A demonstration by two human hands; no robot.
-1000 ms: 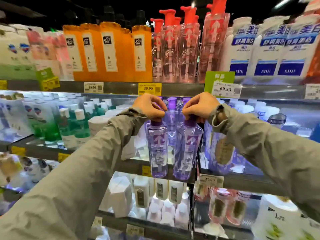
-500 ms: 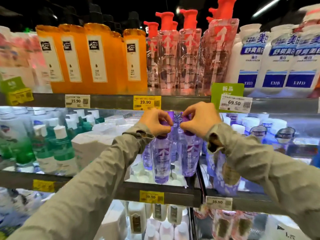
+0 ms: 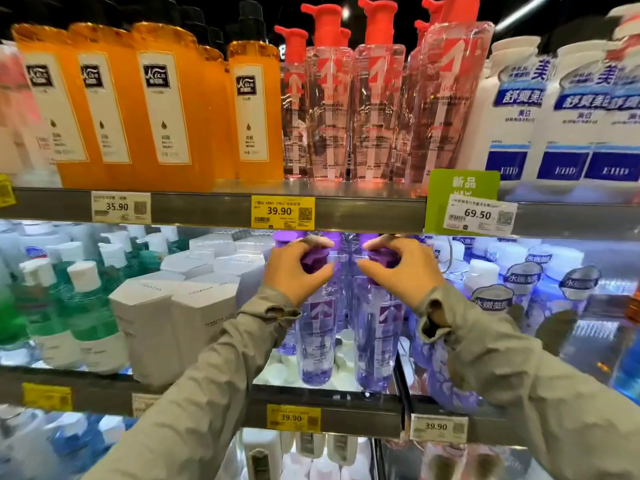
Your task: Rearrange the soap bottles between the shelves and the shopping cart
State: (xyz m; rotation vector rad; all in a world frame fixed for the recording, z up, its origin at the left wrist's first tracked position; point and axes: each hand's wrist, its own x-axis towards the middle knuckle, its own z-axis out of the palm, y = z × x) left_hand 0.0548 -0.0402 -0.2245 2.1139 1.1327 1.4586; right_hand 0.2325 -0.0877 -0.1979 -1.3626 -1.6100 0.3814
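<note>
Supermarket shelving (image 3: 207,210) is stocked with orange plastic bottles (image 3: 166,109), while on the grey metal middle shelf (image 3: 346,400) two clear purple pump-top soap bottles are set upright side by side, the left bottle (image 3: 315,344) gripped at its cap by curled fingers (image 3: 309,242) of the left hand (image 3: 294,273), the right bottle (image 3: 374,344) by the right hand (image 3: 403,273).

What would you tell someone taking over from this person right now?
Left hand grips the purple pump top of the left clear purple plastic bottle.
Right hand grips the pump top of the right clear purple plastic bottle.
Both stand upright, side by side, at the front of the grey metal middle shelf; whether fully set down, I cannot tell.
Done: both bottles at the shelf.
Left: probably release them; shopping cart not in view, so what remains there is unknown.
</note>
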